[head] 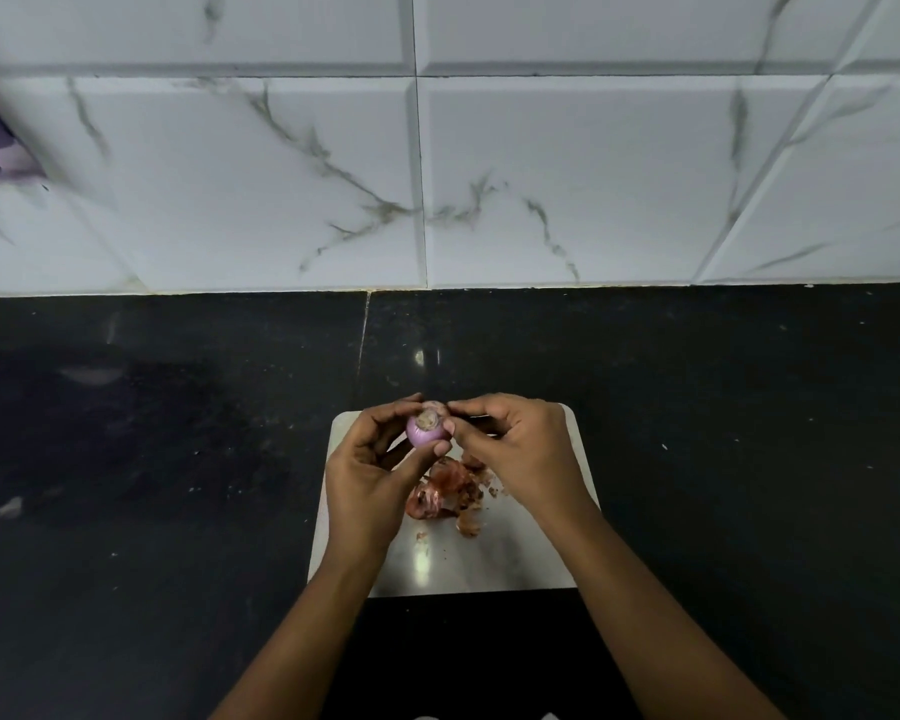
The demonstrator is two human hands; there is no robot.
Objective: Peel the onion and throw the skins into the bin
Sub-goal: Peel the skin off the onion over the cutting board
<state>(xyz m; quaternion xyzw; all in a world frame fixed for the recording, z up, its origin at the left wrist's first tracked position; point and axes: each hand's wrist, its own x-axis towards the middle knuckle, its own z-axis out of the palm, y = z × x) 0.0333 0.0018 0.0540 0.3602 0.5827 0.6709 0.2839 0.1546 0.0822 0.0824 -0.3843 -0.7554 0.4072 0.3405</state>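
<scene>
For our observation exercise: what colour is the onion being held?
The onion is pale purple, with a greyish-brown root end, clearest in the head view.

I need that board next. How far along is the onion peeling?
Mostly peeled: the onion shows smooth purple flesh, and a pile of skins lies on the cutting board. In hand: the left hand holds it while the right hand pinches at its rough end. Left: binning the skins; no bin is in view.
</scene>
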